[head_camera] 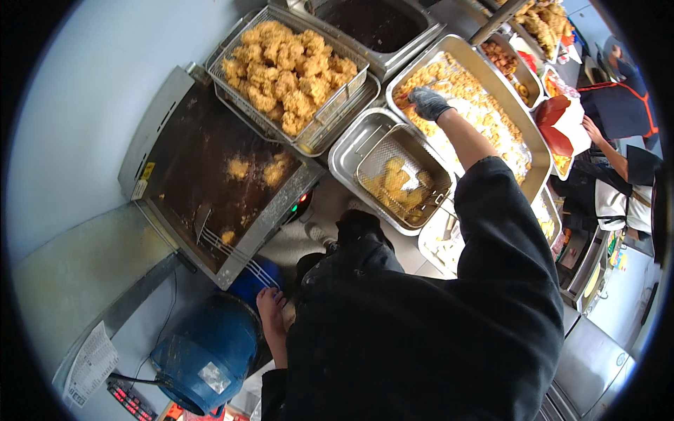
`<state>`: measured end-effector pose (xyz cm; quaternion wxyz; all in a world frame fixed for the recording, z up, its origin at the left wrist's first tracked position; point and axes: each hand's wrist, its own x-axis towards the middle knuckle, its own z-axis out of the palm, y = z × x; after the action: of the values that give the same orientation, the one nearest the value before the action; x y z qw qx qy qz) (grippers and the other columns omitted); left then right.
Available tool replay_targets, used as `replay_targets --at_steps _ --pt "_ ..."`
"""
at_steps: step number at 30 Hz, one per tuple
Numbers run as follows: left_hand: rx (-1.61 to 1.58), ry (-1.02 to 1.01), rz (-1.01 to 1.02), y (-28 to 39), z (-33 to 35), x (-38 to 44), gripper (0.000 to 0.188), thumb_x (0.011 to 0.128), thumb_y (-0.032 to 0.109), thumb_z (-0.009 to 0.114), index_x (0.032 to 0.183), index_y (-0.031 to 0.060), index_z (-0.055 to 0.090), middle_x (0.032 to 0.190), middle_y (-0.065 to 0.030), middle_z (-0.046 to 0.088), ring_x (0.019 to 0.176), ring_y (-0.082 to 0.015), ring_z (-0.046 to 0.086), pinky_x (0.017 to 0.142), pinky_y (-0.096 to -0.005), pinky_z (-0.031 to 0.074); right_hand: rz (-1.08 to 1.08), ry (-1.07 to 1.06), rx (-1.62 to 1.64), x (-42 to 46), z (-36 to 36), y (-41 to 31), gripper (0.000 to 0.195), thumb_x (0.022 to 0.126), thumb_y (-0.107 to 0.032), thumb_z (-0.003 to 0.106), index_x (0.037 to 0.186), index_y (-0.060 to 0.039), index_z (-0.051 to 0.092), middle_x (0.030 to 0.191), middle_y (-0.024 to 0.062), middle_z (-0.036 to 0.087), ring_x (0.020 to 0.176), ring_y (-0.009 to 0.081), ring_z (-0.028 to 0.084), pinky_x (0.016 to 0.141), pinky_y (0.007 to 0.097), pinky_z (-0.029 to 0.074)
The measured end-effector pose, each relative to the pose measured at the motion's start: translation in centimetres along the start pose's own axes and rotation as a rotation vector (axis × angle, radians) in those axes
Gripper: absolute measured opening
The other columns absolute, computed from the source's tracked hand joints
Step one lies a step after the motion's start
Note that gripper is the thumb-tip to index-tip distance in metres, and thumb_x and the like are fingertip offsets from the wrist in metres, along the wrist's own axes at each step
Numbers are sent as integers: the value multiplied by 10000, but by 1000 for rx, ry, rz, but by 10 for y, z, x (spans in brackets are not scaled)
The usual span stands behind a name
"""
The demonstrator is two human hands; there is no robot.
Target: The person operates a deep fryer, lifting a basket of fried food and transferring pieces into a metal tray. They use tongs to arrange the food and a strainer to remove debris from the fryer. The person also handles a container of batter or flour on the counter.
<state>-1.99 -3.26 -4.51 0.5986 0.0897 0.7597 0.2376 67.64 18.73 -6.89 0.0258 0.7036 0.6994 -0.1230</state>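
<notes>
My bare left hand point(271, 305) is closed around the long wire handle of a skimmer point(237, 253). Its head dips into the dark oil of the deep fryer point(189, 158), where a few battered pieces point(274, 171) float. My right hand point(429, 103), in a dark translucent glove, reaches over the near corner of a large metal tray point(534, 173) strewn with golden fried crumbs and small pieces. Something small and red point(404, 101) shows at its fingers; whether the hand grips it is unclear. A wire basket point(329, 113) heaped with fried chicken pieces point(284, 68) rests beside the fryer.
A steel pan point(343, 141) holds a smaller fry basket point(379, 141) with pale golden pieces. Another oil vat point(368, 23) lies behind. A blue barrel point(210, 347) stands below my left hand. At right, a co-worker's hand point(594, 130) touches a red-and-white carton point(566, 123).
</notes>
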Motion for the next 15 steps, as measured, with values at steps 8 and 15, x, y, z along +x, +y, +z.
replay_targets --at_steps 8,15 --pt "172 387 461 46 9 -38 382 921 137 604 1268 23 494 1106 -76 574 907 -155 579 700 -286 492 -67 104 -173 -12 -9 22 308 803 -27 618 1093 -123 659 1085 129 662 1068 316 618 894 413 510" --pt "159 200 857 112 58 -44 278 950 67 585 1223 38 550 1173 -78 583 982 -153 582 763 -273 494 179 416 132 -107 -137 11 126 882 -120 572 977 -72 638 819 163 647 816 309 623 742 411 479"
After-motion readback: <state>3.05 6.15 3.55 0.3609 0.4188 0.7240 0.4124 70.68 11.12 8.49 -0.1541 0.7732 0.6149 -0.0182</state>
